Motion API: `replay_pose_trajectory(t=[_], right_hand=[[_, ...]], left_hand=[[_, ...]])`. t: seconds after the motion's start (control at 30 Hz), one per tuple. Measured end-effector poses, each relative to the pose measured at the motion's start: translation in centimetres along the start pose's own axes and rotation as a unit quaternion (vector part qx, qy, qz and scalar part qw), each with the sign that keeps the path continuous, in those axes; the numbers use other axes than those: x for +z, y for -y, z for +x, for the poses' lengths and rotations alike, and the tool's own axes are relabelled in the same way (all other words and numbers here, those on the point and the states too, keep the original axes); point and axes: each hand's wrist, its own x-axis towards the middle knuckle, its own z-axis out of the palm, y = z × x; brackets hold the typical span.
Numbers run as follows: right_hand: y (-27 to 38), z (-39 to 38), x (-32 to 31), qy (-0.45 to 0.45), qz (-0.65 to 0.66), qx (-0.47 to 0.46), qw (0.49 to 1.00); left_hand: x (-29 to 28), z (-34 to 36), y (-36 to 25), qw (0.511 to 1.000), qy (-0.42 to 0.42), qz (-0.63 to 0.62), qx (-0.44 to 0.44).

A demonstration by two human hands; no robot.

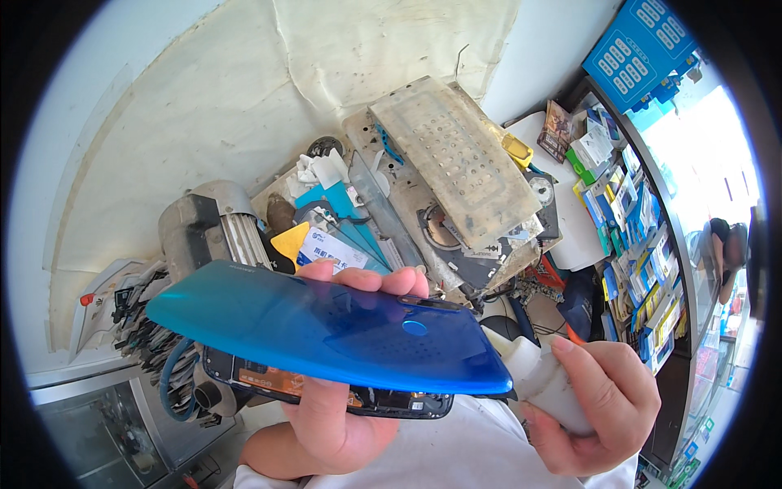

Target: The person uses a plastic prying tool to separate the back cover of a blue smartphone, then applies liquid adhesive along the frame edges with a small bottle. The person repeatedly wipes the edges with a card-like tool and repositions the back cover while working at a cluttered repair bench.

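Observation:
My left hand [332, 432] grips a smartphone [265, 377] with its back cover [318, 322] raised at the near edge. The cover is glossy, shading from teal to deep blue, with a round fingerprint spot. Dark inner parts and an orange-brown patch show in the gap beneath it. My thumb reaches into that gap, and the other fingers curl over the far edge. Held in my right hand [599, 407] is a small white bottle [554, 391]. Its pale nozzle points at the cover's right corner; whether it touches cannot be made out.
Behind the phone, a grimy perforated metal plate [456, 155] lies over a cluttered workbench. A grey motor-like machine [212, 224] stands at left above stacked phone parts [155, 342]. Many small packets [643, 253] line a rack at right, beside a glass case.

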Motion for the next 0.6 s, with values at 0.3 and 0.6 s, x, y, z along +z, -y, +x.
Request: replay_pose_trajectory(t=[0.3,0.6], right_hand=[[-0.6,-0.4,-0.4,-0.007,0.009,-0.007,1.0],[-1.6,-1.9,-1.0,-0.028,0.069,0.025,0.997]], left_hand=[[0.2,0.3,-0.3,1.0,-0.005,0.012,-0.01],[0.5,0.3,-0.7,1.0,-0.029,0.008,-0.009]])
